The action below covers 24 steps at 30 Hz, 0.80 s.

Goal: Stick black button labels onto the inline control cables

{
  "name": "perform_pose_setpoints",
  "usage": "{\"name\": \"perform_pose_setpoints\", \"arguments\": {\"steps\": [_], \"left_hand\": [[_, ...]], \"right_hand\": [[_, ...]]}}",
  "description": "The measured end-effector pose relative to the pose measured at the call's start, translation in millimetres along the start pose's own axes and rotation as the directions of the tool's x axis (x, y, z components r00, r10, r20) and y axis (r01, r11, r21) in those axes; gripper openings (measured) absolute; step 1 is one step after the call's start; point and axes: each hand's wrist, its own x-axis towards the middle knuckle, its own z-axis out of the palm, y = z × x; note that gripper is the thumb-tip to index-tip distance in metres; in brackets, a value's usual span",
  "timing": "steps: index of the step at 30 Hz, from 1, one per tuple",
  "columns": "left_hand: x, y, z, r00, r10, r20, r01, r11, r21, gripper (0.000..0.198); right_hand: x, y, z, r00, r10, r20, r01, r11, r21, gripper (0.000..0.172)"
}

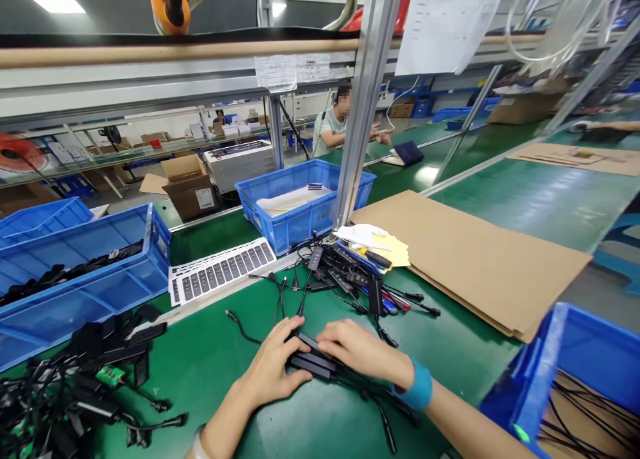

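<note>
Several slim black boxes with cables (314, 365) lie side by side on the green tabletop in front of me. My left hand (270, 368) grips their left ends, its thumb at the near side and its fingers over the far side. From the right, my right hand (353, 346) reaches over the same group with its fingers bent down onto the far box. The fingertips of that hand are partly hidden. Black leads with plugs (385, 422) run out from beneath my right wrist.
A heap of black boxes, cables and green circuit boards (75, 399) covers the left. Sheets of labels (225, 272) lie before blue bins (300, 216). More wired boxes (345, 272) sit by a metal post (365, 106). Cardboard (470, 259) and a cable bin (560, 332) are rightward.
</note>
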Motion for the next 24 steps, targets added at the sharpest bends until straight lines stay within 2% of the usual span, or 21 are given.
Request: {"name": "perform_pose_setpoints", "arguments": {"steps": [1,3,6,8,10,12,14,17,20,22,24], "left_hand": [[0.8,0.9,-0.8,1.000,-0.003,0.015,0.003,1.000,-0.023,0.030],[2.9,2.3,-2.6,1.000,-0.010,0.017,0.011,0.998,-0.057,0.031],[5.8,2.7,-4.9,1.000,0.000,0.005,0.000,0.997,-0.072,0.041],[6.6,2.0,-5.6,0.999,0.028,0.018,-0.027,0.998,-0.064,0.045],[6.4,1.2,-5.6,0.998,0.047,0.032,-0.045,0.998,-0.047,0.046],[5.4,1.1,-5.3,0.999,0.035,0.034,-0.034,0.999,-0.016,0.046],[4.3,1.9,-5.3,0.999,0.010,0.038,-0.011,1.000,0.018,0.049],[3.5,3.6,-5.7,0.999,-0.026,0.034,0.026,1.000,0.015,0.057],[3.4,4.0,-5.6,0.999,-0.050,-0.005,0.049,0.999,-0.022,0.056],[3.0,3.6,-5.2,0.998,-0.064,-0.027,0.065,0.998,0.001,0.049],[2.3,3.4,-4.9,0.997,-0.071,-0.035,0.072,0.996,0.050,0.042]], "right_hand": [[10.7,1.2,-5.5,0.999,0.032,-0.034,-0.034,0.999,-0.037,0.020],[40.2,7.7,-18.7,0.966,0.170,-0.193,-0.195,0.973,-0.120,0.020],[88.0,21.4,-33.9,0.868,0.327,-0.375,-0.405,0.902,-0.152,0.053],[109.6,29.0,-39.0,0.832,0.370,-0.413,-0.462,0.875,-0.145,0.063],[117.2,33.6,-44.8,0.821,0.380,-0.425,-0.468,0.875,-0.123,0.059],[110.2,35.3,-55.2,0.821,0.356,-0.447,-0.435,0.896,-0.086,0.058],[91.9,34.8,-68.5,0.829,0.306,-0.468,-0.370,0.928,-0.049,0.058],[55.2,30.9,-77.6,0.881,0.205,-0.427,-0.235,0.972,-0.020,0.049],[22.0,24.1,-55.7,0.939,0.138,-0.315,-0.151,0.988,-0.019,0.047],[5.3,18.5,-28.5,0.955,0.136,-0.262,-0.155,0.986,-0.054,0.052],[-8.0,13.1,-1.9,0.959,0.130,-0.250,-0.162,0.980,-0.114,0.042]]}}
